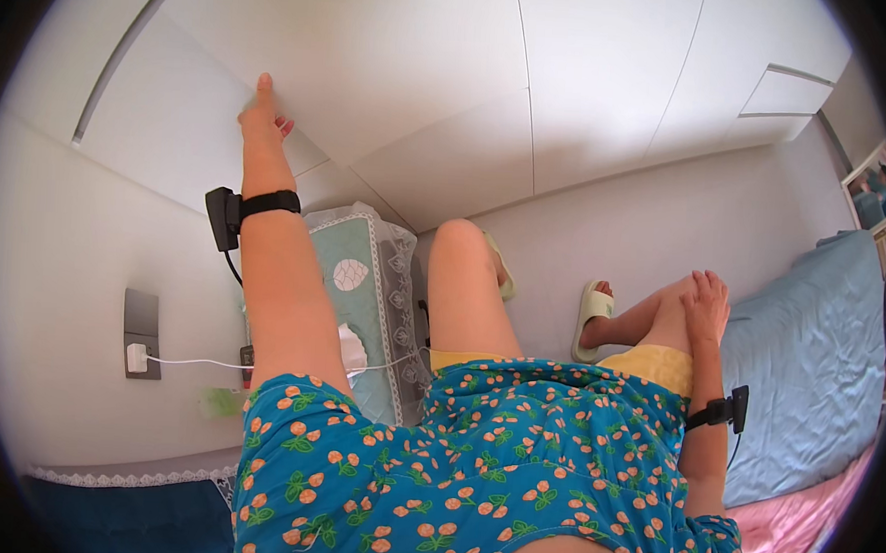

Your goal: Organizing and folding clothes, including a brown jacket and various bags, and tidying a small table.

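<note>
My left hand (264, 109) reaches out in front of a white cabinet door panel (425, 43). One digit points away from me and the other visible fingertips curl in at the side. Whether the hand touches the panel or grips its edge is not plain. My right hand (706, 305) lies on my right knee, fingers a little apart, holding nothing. Both forearms carry black straps, the left strap (270, 204) and the right strap (710, 416), each with a small black device.
Below my left arm stands a bedside table with a green lace-edged cover (354, 242). A white charger (136, 358) sits in a wall socket, its white cable (198, 361) running behind my arm. Blue bedding (799, 370) lies at right; pale green slippers (591, 322) are on my feet.
</note>
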The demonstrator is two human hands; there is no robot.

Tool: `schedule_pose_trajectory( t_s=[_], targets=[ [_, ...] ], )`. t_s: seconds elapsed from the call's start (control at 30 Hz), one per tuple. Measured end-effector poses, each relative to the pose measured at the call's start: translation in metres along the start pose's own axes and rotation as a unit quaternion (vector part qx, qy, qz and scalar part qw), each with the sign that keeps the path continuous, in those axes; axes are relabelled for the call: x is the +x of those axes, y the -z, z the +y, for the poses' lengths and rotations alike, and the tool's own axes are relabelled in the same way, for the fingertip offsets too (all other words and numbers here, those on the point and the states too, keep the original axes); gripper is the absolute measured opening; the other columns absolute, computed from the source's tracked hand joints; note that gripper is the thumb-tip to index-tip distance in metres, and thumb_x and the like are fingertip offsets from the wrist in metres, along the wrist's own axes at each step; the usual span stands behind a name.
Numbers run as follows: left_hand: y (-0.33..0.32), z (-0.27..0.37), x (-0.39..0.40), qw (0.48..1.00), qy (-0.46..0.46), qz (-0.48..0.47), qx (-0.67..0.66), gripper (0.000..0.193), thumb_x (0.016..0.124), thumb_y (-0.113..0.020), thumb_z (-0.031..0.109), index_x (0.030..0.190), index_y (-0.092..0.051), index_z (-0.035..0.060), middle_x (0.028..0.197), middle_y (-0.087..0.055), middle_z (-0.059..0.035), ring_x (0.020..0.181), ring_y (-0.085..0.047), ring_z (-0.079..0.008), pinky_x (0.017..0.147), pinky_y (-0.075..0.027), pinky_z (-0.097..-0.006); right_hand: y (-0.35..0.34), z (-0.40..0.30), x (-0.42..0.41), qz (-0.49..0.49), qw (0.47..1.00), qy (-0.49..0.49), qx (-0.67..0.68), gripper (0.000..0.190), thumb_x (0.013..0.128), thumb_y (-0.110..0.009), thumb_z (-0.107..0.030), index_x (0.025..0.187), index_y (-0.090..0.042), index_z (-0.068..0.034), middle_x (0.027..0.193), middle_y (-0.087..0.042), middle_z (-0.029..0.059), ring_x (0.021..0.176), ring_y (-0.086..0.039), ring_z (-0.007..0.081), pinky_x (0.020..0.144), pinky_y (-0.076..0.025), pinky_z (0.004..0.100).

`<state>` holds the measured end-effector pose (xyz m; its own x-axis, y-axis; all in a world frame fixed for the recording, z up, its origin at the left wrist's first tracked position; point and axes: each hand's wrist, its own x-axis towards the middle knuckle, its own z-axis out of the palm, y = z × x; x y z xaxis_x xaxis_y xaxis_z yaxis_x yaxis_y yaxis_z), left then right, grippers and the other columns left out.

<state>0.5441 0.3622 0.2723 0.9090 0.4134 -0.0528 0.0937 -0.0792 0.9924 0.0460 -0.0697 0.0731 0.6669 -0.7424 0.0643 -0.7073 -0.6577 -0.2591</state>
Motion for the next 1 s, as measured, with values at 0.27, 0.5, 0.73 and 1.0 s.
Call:
schedule_pose_trajectory(
  t_s=[0.27, 0.5, 0.73, 1.0],
  targets=[
    [-0.021, -0.005, 0.015, 0.974, 0.029, -0.113, -0.193, 0.048, 0.08, -0.065, 0.04, 0.068, -0.046, -0.0029, 0.067, -0.048, -0.0155, 0.062, -0.052, -0.0285, 0.07, -0.054, -0.052, 0.002, 0.002, 0.0, -0.004, 1.0, -0.012, -0.009, 0.04, 0.075, -0.054, -0.022, 0.115, -0.056, -0.015, 0.127, -0.046, 0.003, 0.12, -0.038, 0.0214, 0.095, -0.035, 0.0394],
    [-0.021, -0.019, 0.046, 0.985, 0.021, -0.139, -0.099, 0.058, 0.088, -0.048, 0.048, 0.078, -0.054, -0.0084, 0.068, -0.05, -0.0157, 0.064, -0.053, -0.0285, 0.07, -0.054, -0.0513, -0.001, 0.006, 0.004, -0.004, 1.0, -0.013, -0.008, 0.041, 0.075, -0.056, -0.021, 0.115, -0.056, -0.015, 0.127, -0.046, 0.0026, 0.12, -0.038, 0.0207, 0.095, -0.035, 0.0392],
    [-0.013, -0.063, 0.066, 0.966, -0.009, -0.253, -0.049, 0.048, 0.091, -0.044, 0.04, 0.083, -0.059, -0.0045, 0.077, -0.061, -0.0159, 0.068, -0.06, -0.026, 0.065, -0.054, -0.0405, 0.003, 0.0, 0.007, -0.014, 1.0, -0.02, -0.001, 0.041, 0.075, -0.056, -0.021, 0.115, -0.056, -0.016, 0.127, -0.047, 0.0032, 0.12, -0.038, 0.021, 0.096, -0.034, 0.0391],
    [-0.037, -0.214, -0.013, 0.77, -0.437, -0.141, 0.443, 0.028, 0.078, -0.048, 0.003, 0.103, -0.058, -0.0007, 0.102, -0.056, -0.0204, 0.099, -0.052, -0.0382, 0.086, -0.043, -0.0412, 0.007, -0.005, 0.006, -0.017, 0.999, -0.028, 0.0, 0.042, 0.073, -0.058, -0.02, 0.115, -0.057, -0.015, 0.126, -0.048, 0.0031, 0.12, -0.038, 0.0211, 0.097, -0.034, 0.0379]
  ],
)
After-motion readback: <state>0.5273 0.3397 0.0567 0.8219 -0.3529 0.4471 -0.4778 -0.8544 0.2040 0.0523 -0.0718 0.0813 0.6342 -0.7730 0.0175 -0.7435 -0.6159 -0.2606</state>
